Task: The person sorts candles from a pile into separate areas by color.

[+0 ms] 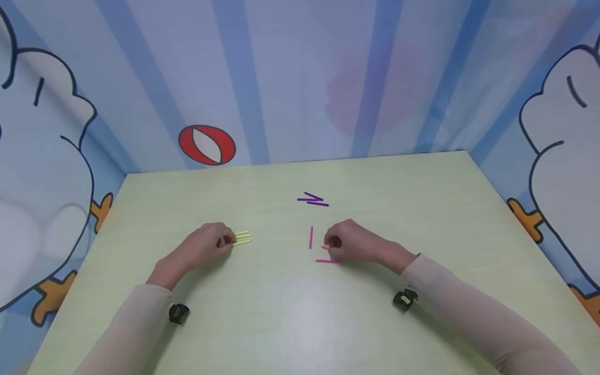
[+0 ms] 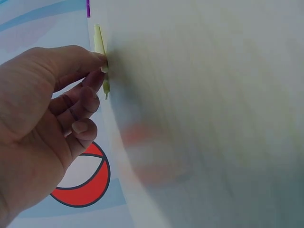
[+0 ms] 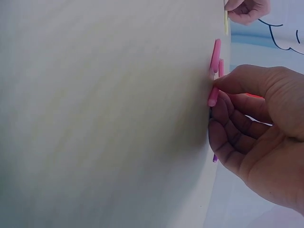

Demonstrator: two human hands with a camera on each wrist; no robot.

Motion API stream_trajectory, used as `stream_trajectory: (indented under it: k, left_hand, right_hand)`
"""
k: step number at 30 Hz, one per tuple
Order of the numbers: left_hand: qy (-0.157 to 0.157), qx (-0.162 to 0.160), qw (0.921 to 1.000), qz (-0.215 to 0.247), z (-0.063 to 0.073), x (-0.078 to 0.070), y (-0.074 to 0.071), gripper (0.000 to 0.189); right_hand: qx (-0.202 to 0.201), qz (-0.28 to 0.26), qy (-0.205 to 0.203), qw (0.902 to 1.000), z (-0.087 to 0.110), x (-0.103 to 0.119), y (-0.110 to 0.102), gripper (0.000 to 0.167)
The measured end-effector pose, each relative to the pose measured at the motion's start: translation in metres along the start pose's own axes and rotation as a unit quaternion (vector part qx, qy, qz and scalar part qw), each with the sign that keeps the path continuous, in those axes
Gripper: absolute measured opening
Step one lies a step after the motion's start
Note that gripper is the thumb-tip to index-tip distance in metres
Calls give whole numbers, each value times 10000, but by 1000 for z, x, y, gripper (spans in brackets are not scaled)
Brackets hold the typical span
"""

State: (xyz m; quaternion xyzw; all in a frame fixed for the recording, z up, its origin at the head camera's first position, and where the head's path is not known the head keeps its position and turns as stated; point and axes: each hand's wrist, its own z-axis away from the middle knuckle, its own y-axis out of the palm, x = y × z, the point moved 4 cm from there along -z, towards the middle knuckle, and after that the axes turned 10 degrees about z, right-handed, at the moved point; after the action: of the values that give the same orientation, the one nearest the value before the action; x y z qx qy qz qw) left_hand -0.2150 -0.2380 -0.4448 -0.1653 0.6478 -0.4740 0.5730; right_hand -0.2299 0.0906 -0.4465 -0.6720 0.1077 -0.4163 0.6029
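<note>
**Two Tight Pinches, Loose Sticks Close By**

From my station I had the left hand [image 1: 206, 247] at three thin, pale yellow sticks [image 1: 245, 236], well in from the left edge of the pale, wood-look tabletop [image 1: 281, 312]. Its fingers were closed to a pinch on at least one; whether all three were caught, I couldn't tell.

The right hand [image 1: 353, 243] had its fingers closed too, pinching a short, slim pink stick [image 3: 213, 97] a little right of the tabletop's middle. Beside it lay an upright-set pink stick [image 1: 311, 237], pointing at the far edge, and a crosswise pink stick [image 1: 325, 261], farther from that edge, its end reaching the hand; contact was unclear. Three dark purple sticks [image 1: 317, 204] lay bunched towards the far edge.

I judged the crosswise stick most at risk: a low sweep of the hand could knock it askew. A slack pinch might let the yellow ones fan out or roll, slender as they were. I saw no container in any view, so no rim would have stopped a stray.
</note>
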Motion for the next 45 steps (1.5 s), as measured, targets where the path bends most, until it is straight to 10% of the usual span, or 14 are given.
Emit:
stream_trajectory:
  k: [8, 21, 45]
  left_hand:
    - [-193, -7, 9997, -131, -9, -6, -3, 13]
    - [385, 92, 9989, -253, -31, -36, 3, 16]
    - [926, 665, 9932, -247, -82, -106, 56, 18]
  right_hand:
    - [28, -32, 77, 10000, 2, -3, 0, 12]
    - [9, -4, 45, 10000, 4, -5, 2, 10]
    - [39, 115, 6, 9999, -1, -1, 0, 6]
